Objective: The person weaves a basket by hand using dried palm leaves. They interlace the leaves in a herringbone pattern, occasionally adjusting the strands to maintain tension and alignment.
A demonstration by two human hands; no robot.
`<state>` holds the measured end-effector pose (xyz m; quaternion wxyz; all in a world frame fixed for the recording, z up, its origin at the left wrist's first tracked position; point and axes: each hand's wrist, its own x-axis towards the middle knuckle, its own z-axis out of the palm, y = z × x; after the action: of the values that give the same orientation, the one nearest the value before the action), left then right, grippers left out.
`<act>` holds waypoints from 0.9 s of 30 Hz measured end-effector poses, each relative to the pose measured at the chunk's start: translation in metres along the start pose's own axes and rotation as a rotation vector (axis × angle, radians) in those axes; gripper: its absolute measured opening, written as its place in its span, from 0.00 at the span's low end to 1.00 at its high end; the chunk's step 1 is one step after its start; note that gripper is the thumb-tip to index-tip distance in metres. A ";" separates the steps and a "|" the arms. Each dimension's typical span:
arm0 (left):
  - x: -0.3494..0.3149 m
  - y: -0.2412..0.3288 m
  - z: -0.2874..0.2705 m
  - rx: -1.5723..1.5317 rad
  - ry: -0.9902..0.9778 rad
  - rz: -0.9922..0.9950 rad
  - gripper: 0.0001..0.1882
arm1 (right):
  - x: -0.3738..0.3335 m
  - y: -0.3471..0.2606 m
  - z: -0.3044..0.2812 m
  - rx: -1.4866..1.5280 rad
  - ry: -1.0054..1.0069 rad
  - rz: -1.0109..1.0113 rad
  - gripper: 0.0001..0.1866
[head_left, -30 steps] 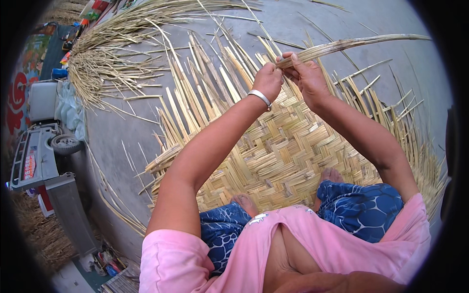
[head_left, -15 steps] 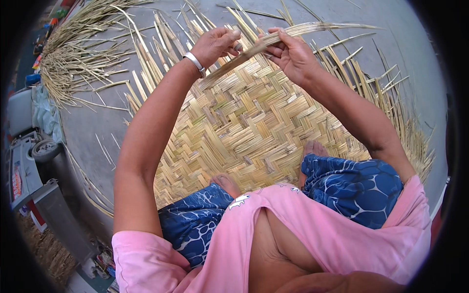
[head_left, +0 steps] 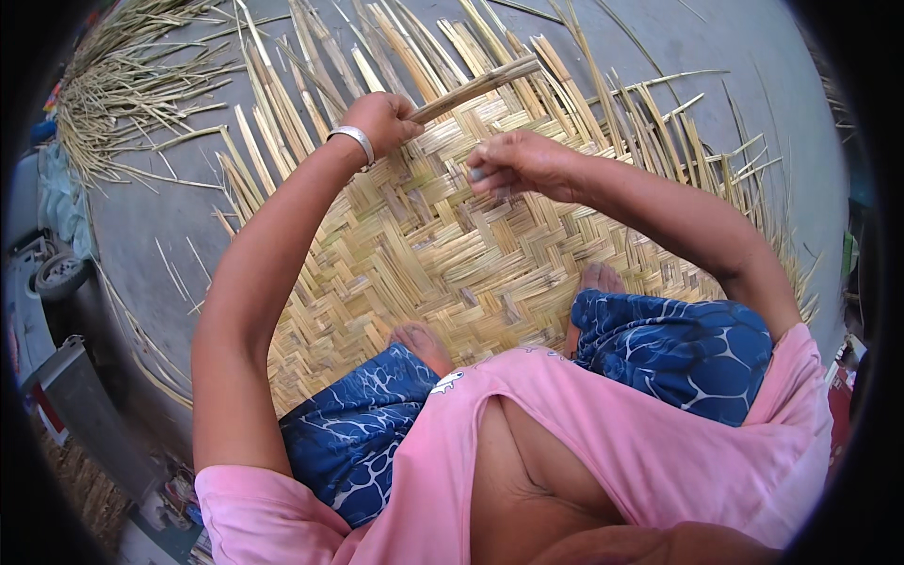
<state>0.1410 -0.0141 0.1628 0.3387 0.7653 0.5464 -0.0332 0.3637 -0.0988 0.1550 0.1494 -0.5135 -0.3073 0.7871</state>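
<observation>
A woven mat (head_left: 452,273) of pale split strips in a slanting pattern lies under my bare feet. My left hand (head_left: 379,122), with a silver bangle on its wrist, is closed on one end of a flat strip (head_left: 480,89). From that grip the strip slants up to the right over the mat's far edge. My right hand (head_left: 523,165) hovers over the mat to the right, apart from the strip. Its fingers are curled, with a small greyish spot at the fingertips; what they hold, if anything, is too small to name.
Loose strip ends (head_left: 311,71) fan out from the mat's far and right edges over the grey floor (head_left: 179,202). A heap of thin dry stalks (head_left: 122,104) lies at the far left. Nearer on the left stand a wheel (head_left: 63,276) and a grey panel (head_left: 89,405).
The strip has passed from my right hand to my left. My right hand has drawn down and left, toward me. My left hand is slightly nearer and further left.
</observation>
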 end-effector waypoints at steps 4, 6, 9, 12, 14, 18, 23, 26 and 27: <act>-0.006 -0.004 0.008 -0.022 0.257 0.046 0.12 | 0.044 -0.054 -0.027 -0.191 0.159 -0.361 0.21; -0.002 -0.010 0.010 -0.161 0.317 -0.041 0.12 | 0.063 -0.078 -0.027 -0.299 0.169 -0.435 0.22; 0.008 -0.025 0.011 -0.309 0.380 -0.157 0.14 | 0.097 -0.095 -0.020 -0.545 0.238 -0.505 0.23; 0.013 -0.036 0.018 -0.605 0.379 -0.269 0.14 | 0.123 -0.098 -0.010 -0.717 0.298 -0.537 0.20; 0.011 -0.034 0.015 -0.790 0.366 -0.329 0.12 | 0.125 -0.105 -0.003 -0.785 0.250 -0.508 0.19; 0.007 -0.027 0.011 -1.008 0.367 -0.344 0.12 | 0.123 -0.116 0.010 -0.757 0.223 -0.274 0.14; 0.004 -0.025 0.007 -0.899 0.365 -0.315 0.11 | 0.140 -0.118 0.008 -0.730 0.220 -0.094 0.09; 0.001 -0.024 0.004 -0.900 0.349 -0.304 0.10 | 0.139 -0.118 0.008 -0.718 0.185 -0.089 0.14; 0.000 -0.024 0.003 -0.913 0.343 -0.299 0.10 | 0.136 -0.119 0.008 -0.706 0.177 -0.088 0.17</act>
<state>0.1217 -0.0115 0.1492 0.5356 0.4471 0.6565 0.2868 0.2887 0.0648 0.1360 0.0228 -0.5859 -0.5679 0.5777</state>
